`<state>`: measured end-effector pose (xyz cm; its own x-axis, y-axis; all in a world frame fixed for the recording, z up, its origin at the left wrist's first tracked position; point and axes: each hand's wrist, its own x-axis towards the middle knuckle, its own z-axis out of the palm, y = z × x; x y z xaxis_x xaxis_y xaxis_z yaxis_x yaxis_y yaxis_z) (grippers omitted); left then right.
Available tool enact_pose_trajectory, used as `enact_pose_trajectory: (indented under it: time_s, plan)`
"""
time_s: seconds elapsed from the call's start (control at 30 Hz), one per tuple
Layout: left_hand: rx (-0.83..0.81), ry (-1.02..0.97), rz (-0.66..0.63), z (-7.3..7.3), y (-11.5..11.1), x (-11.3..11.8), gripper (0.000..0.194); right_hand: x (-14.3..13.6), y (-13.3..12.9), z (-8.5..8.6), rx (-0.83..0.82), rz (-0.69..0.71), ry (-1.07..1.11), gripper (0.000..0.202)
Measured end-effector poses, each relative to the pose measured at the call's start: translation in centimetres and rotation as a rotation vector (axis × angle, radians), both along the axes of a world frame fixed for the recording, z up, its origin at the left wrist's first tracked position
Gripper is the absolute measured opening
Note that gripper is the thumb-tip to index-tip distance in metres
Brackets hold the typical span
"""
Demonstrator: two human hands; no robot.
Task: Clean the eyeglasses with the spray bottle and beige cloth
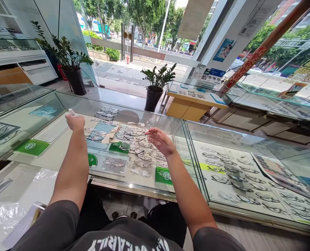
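Observation:
My left hand (pixel 76 122) is closed around a small spray bottle (pixel 72 112), whose pale nozzle shows above the fist; its body is hidden. It is raised over the left part of the glass counter (pixel 134 181). Over the middle of that counter, my right hand (pixel 160 140) has its fingers curled around a pair of thin-rimmed eyeglasses (pixel 153 121), whose clear lenses barely stand out. Between the hands lies a folded beige cloth (pixel 111 134), near several eyeglass frames (pixel 138 152) in and on the counter.
Another glass case (pixel 235 177) with rows of eyeglasses adjoins on the right. Green cards (pixel 32 147) lie in the left part. Potted plants (pixel 153 92) stand beyond the counter before a glass front. A plastic-wrapped item (pixel 11 214) is at my lower left.

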<state>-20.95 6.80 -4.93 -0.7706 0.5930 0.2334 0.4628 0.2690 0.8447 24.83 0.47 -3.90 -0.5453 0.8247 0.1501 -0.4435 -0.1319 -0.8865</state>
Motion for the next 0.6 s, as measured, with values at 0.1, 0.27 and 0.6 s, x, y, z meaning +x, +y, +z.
enact_pose_trajectory:
  time_s: [0.1, 0.27, 0.6]
  plan:
    - [0.032, -0.046, 0.298, 1.3, -0.5, 1.5, 0.052, 0.1, 0.1, -0.1, 0.008, 0.0, -0.006, 0.044]
    - [0.339, 0.192, 0.278, 3.4, -1.6, 4.9, 0.044, 0.2, 0.2, -0.2, 0.019, -0.023, -0.016, 0.043]
    - [-0.566, 0.444, -0.669, 3.7, -2.5, 10.4, 0.041, 0.1, 0.2, -0.2, 0.002, -0.008, -0.009, 0.047]
